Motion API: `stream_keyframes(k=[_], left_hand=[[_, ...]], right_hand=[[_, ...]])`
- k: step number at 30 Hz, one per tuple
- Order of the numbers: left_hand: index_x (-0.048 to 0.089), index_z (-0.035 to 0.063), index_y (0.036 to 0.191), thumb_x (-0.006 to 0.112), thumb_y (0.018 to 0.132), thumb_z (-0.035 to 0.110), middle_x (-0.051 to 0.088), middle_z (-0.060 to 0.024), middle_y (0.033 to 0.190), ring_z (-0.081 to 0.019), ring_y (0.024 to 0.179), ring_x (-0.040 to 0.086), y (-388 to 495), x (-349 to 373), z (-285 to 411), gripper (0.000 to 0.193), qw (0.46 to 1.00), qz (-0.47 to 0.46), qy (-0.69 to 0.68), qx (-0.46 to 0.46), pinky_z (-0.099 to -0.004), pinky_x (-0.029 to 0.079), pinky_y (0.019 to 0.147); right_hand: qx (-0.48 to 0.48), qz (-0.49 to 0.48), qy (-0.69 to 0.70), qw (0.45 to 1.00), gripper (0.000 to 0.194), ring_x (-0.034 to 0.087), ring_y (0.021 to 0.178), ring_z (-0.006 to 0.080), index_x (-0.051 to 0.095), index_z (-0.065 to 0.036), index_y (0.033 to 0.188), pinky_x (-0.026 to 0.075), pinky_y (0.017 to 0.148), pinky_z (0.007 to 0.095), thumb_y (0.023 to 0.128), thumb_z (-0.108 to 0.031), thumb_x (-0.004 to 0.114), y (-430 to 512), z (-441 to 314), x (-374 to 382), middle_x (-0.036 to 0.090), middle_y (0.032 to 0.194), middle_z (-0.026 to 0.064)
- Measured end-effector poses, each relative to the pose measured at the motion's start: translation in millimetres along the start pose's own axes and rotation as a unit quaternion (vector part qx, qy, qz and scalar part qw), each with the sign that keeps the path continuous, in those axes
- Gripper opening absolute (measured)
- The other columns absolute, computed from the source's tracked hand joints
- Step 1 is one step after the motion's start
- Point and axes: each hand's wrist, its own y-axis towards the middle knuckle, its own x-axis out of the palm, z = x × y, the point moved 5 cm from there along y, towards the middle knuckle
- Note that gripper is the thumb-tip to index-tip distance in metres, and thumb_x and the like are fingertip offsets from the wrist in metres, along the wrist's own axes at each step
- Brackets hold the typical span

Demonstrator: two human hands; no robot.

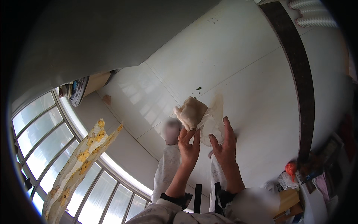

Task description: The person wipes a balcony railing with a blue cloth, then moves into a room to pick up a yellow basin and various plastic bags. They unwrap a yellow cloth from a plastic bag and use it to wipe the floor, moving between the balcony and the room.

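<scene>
My left hand (189,145) grips the near end of a soft, cream-coloured folded piece (193,110), which looks like a fluffy cloth; its exact kind is hard to tell. Beside it hangs a thin translucent plastic bag (211,127), between my two hands. My right hand (226,147) is at the bag's right side with thumb and fingers spread apart. Whether the right thumb touches the bag cannot be made out. Both hands are held out in front of my legs, above the pale tiled floor (251,92).
A barred window (92,179) with a yellow-flowered curtain (81,165) is at the left. A large grey surface (92,36) fills the upper left. Green scraps (198,88) lie on the floor. A dark strip (300,70) crosses the floor at right, near bags and a cardboard box (289,197).
</scene>
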Motion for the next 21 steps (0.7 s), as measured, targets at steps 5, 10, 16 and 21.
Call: stream_keyframes(k=[5,10,16,21], left_hand=[[0.069,-0.0003,0.096,0.065,0.086,0.006,0.06,-0.0099,0.084,-0.0251,0.085,0.059,-14.2,6.3,3.2,0.013,0.995,-0.066,0.066,0.046,-0.0368,0.044,0.078],[0.067,-0.002,0.103,0.061,0.088,0.003,0.058,-0.0114,0.089,-0.025,0.085,0.058,-21.9,-15.5,-17.7,0.017,0.999,0.023,0.019,-0.044,-0.0343,0.044,0.08],[0.065,-0.0024,0.109,0.057,0.087,-0.004,0.058,-0.0123,0.102,-0.0256,0.095,0.056,-32.1,-37.0,-38.2,0.023,0.987,0.098,-0.064,-0.114,-0.0324,0.045,0.085],[0.067,-0.0027,0.105,0.056,0.084,-0.008,0.056,-0.0141,0.114,-0.028,0.109,0.056,-48.1,-53.9,-21.8,0.024,0.985,0.13,0.096,0.055,-0.0334,0.046,0.092]], right_hand=[[0.011,-0.004,-0.039,0.999,0.058,0.057,0.107,0.0335,0.04,0.001,0.138,0.046,0.089,0.0414,0.086,-0.01,0.063,-13.9,0.9,-6.3,0.056,0.123,0.02],[0.053,0.012,0.029,0.998,0.044,0.059,0.104,0.0252,0.046,-0.001,0.134,0.047,0.09,0.0374,0.092,-0.009,0.056,-21.8,31.8,-11.5,0.061,0.116,0.017],[0.154,-0.002,0.151,0.977,0.035,0.058,0.102,0.0206,0.05,-0.002,0.131,0.046,0.089,0.0341,0.099,-0.017,0.048,-30.1,59.7,17.3,0.061,0.115,0.0115],[0.238,-0.05,0.215,0.946,0.042,0.056,0.107,0.0201,0.051,-0.003,0.13,0.043,0.092,0.0327,0.101,-0.033,0.044,-8.3,71.9,48.4,0.061,0.117,0.0098]])
